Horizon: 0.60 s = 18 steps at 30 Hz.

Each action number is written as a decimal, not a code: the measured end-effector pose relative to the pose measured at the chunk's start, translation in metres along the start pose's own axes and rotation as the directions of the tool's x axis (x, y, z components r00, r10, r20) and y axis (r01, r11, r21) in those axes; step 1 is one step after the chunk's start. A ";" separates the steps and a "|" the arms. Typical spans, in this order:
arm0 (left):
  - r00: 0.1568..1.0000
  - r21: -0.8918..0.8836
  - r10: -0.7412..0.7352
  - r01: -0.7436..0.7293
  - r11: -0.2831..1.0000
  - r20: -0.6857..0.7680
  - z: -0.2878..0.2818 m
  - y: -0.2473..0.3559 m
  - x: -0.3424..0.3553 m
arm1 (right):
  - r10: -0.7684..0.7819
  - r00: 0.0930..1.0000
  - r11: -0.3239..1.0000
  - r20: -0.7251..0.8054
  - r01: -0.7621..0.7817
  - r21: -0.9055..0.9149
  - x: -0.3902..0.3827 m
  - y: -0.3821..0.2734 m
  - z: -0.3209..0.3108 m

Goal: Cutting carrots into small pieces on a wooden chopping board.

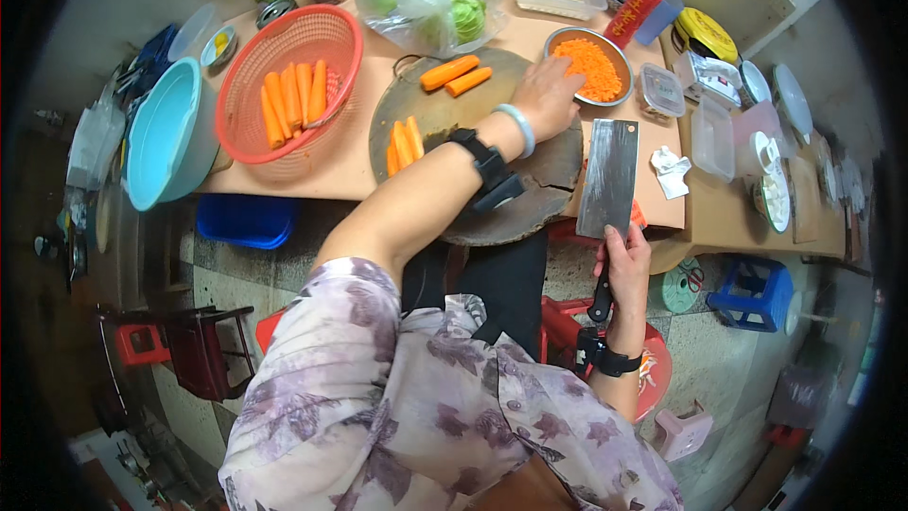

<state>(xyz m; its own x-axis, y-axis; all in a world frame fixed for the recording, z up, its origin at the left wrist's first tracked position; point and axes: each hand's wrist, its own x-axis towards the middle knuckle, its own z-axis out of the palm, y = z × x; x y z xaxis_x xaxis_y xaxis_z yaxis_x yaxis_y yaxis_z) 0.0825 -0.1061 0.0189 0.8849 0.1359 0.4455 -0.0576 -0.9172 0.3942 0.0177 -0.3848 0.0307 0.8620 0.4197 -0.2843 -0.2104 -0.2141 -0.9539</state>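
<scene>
My left hand (549, 95) reaches across the round wooden chopping board (473, 118) to the near-left rim of a metal bowl (626, 61). Its fingers bend downward close together, and whatever they may hold is hidden. Finely chopped carrot (593, 71) fills the bowl. My right hand (626, 260) grips the black handle of a cleaver (608, 175), whose broad blade lies flat to view beside the board's right edge. Two peeled carrot pieces (449, 72) rest on the far part of the board. Several cut carrot sticks (405, 144) lie at its left, partly behind my left forearm.
Left of the board stands a red plastic basket (248, 57) with several peeled carrots (293, 99), beside a light-blue basin (163, 137). A plastic bag of green vegetable (430, 14) lies behind the board. A red bottle (636, 11) and a lidded tub (661, 92) stand by the bowl.
</scene>
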 end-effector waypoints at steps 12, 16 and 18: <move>0.887 -0.059 -0.450 0.446 0.893 -0.104 -0.122 -0.112 -0.200 | -0.049 0.990 0.987 0.134 0.068 -0.144 -0.020 -0.004 0.067; 0.893 -0.054 -0.440 0.437 0.898 -0.093 -0.117 -0.103 -0.216 | -0.058 0.976 0.954 0.211 0.117 -0.276 -0.026 -0.016 0.102; 0.896 -0.047 -0.437 0.434 0.900 -0.081 -0.112 -0.102 -0.216 | -0.077 0.962 0.887 0.261 0.186 -0.423 -0.027 -0.021 0.118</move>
<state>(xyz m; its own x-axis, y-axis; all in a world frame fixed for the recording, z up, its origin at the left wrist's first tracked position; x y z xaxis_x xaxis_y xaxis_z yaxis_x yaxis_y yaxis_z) -0.1544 -0.0005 -0.0276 0.7803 0.5529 0.2922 0.3110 -0.7485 0.5857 -0.0553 -0.2870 0.0472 0.7251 0.6507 -0.2257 0.1686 -0.4854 -0.8579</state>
